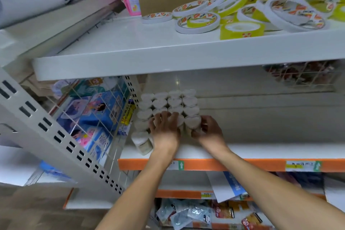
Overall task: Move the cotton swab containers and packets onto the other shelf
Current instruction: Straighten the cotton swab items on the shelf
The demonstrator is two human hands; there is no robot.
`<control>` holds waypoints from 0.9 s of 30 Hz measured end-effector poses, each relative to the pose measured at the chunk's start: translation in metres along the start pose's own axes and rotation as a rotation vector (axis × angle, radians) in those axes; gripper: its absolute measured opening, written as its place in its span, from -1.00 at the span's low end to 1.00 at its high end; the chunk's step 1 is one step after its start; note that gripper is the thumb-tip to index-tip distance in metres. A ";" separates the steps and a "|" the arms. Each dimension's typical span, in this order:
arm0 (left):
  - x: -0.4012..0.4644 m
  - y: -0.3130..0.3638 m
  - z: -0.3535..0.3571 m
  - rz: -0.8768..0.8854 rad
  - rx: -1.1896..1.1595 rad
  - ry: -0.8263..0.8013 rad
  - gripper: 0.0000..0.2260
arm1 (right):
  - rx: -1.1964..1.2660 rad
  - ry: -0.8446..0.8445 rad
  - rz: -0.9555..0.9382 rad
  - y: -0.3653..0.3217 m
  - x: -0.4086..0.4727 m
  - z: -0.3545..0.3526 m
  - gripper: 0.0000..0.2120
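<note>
Several heart-shaped cotton swab containers (174, 101) with white lids stand packed in rows at the left end of the middle shelf (261, 150). My left hand (165, 129) lies over the front rows, its fingers curled round one container (179, 120). My right hand (209, 129) grips the front right container (192, 122) from its right side. One more container (141, 143) stands alone at the shelf's front left corner.
Tape rolls (242, 15) are piled on the upper shelf (168, 58), whose left half is bare. A wire divider (104, 110) with blue packets behind it borders the containers on the left. A wire basket (302, 74) hangs at upper right. Packets fill the lowest shelf (205, 213).
</note>
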State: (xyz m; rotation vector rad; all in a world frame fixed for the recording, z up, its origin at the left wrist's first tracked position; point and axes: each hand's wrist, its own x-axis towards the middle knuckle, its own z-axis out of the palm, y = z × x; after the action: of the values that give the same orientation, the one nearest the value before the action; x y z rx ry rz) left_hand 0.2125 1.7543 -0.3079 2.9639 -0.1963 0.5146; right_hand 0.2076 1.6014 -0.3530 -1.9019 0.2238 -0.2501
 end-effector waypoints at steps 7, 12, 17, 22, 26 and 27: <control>0.006 -0.004 -0.003 0.032 0.000 -0.030 -0.60 | 0.005 0.029 -0.014 0.003 0.001 0.005 -0.52; 0.006 0.000 -0.011 0.081 -0.047 -0.055 -0.51 | -0.018 0.023 -0.024 0.000 0.001 0.004 -0.54; 0.008 0.022 -0.026 0.159 -0.129 0.003 -0.48 | -0.033 -0.013 -0.064 -0.005 0.002 -0.001 -0.53; 0.012 0.048 -0.029 0.217 -0.264 0.006 -0.55 | -0.106 -0.008 0.006 0.004 -0.003 -0.025 -0.30; 0.016 0.074 -0.024 0.211 -0.353 -0.079 -0.58 | -0.086 0.105 0.065 0.008 -0.003 -0.053 -0.47; 0.016 0.080 -0.024 0.200 -0.370 -0.103 -0.59 | -0.052 0.138 0.094 0.010 -0.002 -0.061 -0.52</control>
State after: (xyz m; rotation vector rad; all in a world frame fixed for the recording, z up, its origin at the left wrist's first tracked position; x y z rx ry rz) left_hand 0.2079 1.6770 -0.2721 2.6217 -0.5398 0.3058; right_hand 0.1878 1.5439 -0.3424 -1.9213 0.4146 -0.3146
